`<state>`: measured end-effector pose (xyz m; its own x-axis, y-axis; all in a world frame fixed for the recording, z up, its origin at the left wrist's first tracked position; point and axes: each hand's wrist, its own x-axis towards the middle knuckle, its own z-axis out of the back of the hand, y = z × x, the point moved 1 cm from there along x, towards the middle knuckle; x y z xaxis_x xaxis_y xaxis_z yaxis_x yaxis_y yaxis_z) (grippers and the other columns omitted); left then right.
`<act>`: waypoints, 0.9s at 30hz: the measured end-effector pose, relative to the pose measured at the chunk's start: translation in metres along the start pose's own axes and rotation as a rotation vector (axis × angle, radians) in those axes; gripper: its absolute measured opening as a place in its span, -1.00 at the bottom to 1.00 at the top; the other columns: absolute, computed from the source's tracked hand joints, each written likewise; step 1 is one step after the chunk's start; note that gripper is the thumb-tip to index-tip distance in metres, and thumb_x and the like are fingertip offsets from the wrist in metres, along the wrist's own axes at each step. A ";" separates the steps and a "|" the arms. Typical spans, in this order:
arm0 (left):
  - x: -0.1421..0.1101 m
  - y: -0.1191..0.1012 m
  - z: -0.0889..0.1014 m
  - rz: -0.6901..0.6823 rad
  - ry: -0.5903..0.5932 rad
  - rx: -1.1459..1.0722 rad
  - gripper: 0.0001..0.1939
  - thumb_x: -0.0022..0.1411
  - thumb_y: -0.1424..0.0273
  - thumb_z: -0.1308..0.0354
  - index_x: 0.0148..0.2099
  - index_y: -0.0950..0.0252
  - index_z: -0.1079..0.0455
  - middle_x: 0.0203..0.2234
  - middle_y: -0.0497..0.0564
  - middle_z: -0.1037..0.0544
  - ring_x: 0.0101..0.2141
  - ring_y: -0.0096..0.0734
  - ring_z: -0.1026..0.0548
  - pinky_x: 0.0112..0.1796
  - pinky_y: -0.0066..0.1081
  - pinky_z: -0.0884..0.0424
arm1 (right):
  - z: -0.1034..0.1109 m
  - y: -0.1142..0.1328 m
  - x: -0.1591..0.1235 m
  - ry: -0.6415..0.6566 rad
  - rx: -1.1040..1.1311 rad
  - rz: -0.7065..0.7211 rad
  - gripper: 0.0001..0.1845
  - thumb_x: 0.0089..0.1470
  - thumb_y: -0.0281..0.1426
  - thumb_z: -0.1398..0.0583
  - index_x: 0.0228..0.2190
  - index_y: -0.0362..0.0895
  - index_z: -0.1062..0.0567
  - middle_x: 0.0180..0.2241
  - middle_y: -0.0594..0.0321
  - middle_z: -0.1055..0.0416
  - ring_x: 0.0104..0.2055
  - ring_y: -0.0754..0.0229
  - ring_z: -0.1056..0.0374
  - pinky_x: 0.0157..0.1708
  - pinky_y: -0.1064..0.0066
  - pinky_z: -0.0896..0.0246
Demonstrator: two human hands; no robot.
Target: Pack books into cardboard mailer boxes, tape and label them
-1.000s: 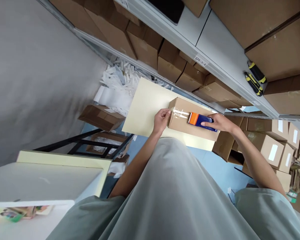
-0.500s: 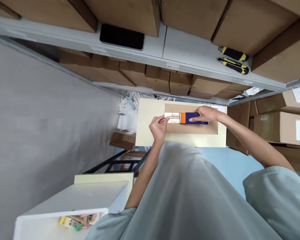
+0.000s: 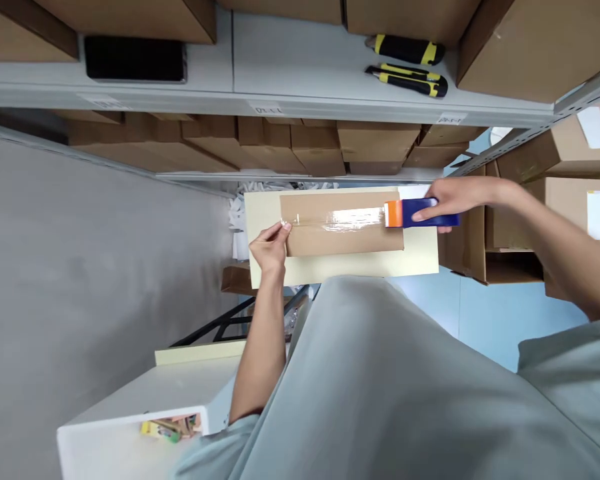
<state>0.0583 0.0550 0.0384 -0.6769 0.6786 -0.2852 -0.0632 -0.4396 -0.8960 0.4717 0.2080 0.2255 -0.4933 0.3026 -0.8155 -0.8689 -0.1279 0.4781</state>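
Observation:
A strip of clear packing tape (image 3: 355, 219) stretches lengthwise along the top of a brown cardboard box (image 3: 340, 245). The box lies on a pale yellow board (image 3: 265, 207). At the box's left end my left hand (image 3: 271, 247) pinches the tape's free end between thumb and fingers. My right hand (image 3: 450, 200) is wrapped round the dark blue handle of a tape dispenser (image 3: 415, 212), whose orange head sits over the box's right edge. Whether the tape is pressed flat along its full length I cannot tell.
On the grey shelf (image 3: 290, 73) ahead lie a black phone (image 3: 135, 59) and two yellow-and-black utility knives (image 3: 407, 77), among cardboard boxes. More boxes (image 3: 575, 207) are stacked at right. A white bin (image 3: 130, 427) with small packets stands at lower left. Shredded paper (image 3: 239, 223) lies behind the board.
The tape dispenser in my right hand has moved right along the box, drawing out a longer strip of tape. My left hand stays at the box's left end. The view has shifted.

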 end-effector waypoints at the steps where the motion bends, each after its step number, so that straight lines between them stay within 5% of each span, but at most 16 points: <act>1: -0.001 -0.001 -0.002 0.022 -0.017 -0.012 -0.76 0.09 0.45 -0.48 -0.15 0.37 -0.68 -0.20 0.09 -0.73 -0.14 -0.27 -0.69 0.08 -0.21 -0.61 | 0.004 -0.017 -0.016 0.007 0.009 -0.031 -0.18 0.12 0.39 -0.23 -0.41 -0.16 -0.67 -0.44 0.07 -0.61 -0.40 0.11 -0.49 -0.36 0.28 -0.28; 5: -0.005 -0.007 -0.011 0.088 -0.055 0.008 -0.73 0.10 0.51 -0.49 -0.11 0.39 -0.67 -0.25 0.04 -0.73 -0.18 -0.32 -0.67 0.06 -0.23 -0.62 | 0.005 -0.055 -0.048 0.022 0.036 -0.093 -0.16 0.13 0.38 -0.22 -0.46 -0.20 -0.62 -0.45 0.05 -0.60 -0.47 0.19 -0.43 -0.40 0.29 -0.23; 13: -0.010 -0.013 -0.025 0.209 -0.125 -0.097 -0.77 0.19 0.68 -0.44 -0.09 0.50 -0.62 -0.40 -0.11 -0.67 -0.35 -0.56 -0.57 0.07 -0.26 -0.61 | 0.001 -0.095 -0.040 0.012 0.057 -0.008 -0.24 0.06 0.36 -0.31 -0.41 -0.15 -0.67 -0.38 0.13 -0.65 -0.37 0.13 -0.51 -0.38 0.32 -0.29; 18: -0.010 -0.014 -0.029 0.186 -0.138 -0.030 -0.74 0.19 0.62 -0.46 -0.06 0.49 -0.60 -0.42 -0.11 -0.65 -0.34 -0.51 -0.58 0.08 -0.16 -0.64 | 0.007 -0.116 -0.051 0.032 -0.032 -0.032 -0.07 0.26 0.32 -0.06 -0.41 -0.33 -0.64 -0.30 0.05 -0.66 -0.36 0.30 -0.49 -0.27 0.38 -0.26; 22: -0.013 -0.017 -0.029 0.178 -0.133 0.036 -0.71 0.18 0.50 -0.52 -0.07 0.48 -0.59 -0.44 -0.11 -0.62 -0.33 -0.47 -0.59 0.07 -0.14 -0.65 | -0.006 -0.121 -0.026 -0.004 -0.015 -0.071 -0.17 0.16 0.35 -0.23 -0.45 -0.21 -0.67 -0.44 0.11 -0.61 -0.40 0.17 -0.50 -0.29 0.31 -0.34; 27: -0.017 -0.021 -0.030 0.184 -0.145 0.043 -0.73 0.15 0.50 -0.53 -0.12 0.45 -0.60 -0.46 -0.12 -0.61 -0.34 -0.48 -0.58 0.02 -0.19 -0.64 | -0.044 -0.116 0.037 -0.260 -0.063 -0.174 -0.28 0.08 0.29 -0.37 -0.33 -0.17 -0.69 -0.45 0.04 -0.58 -0.19 -0.17 -0.58 -0.20 0.17 -0.40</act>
<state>0.0929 0.0704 0.0515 -0.7779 0.4948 -0.3874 0.0414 -0.5748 -0.8173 0.5523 0.1924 0.1258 -0.3175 0.5551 -0.7688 -0.9441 -0.1093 0.3110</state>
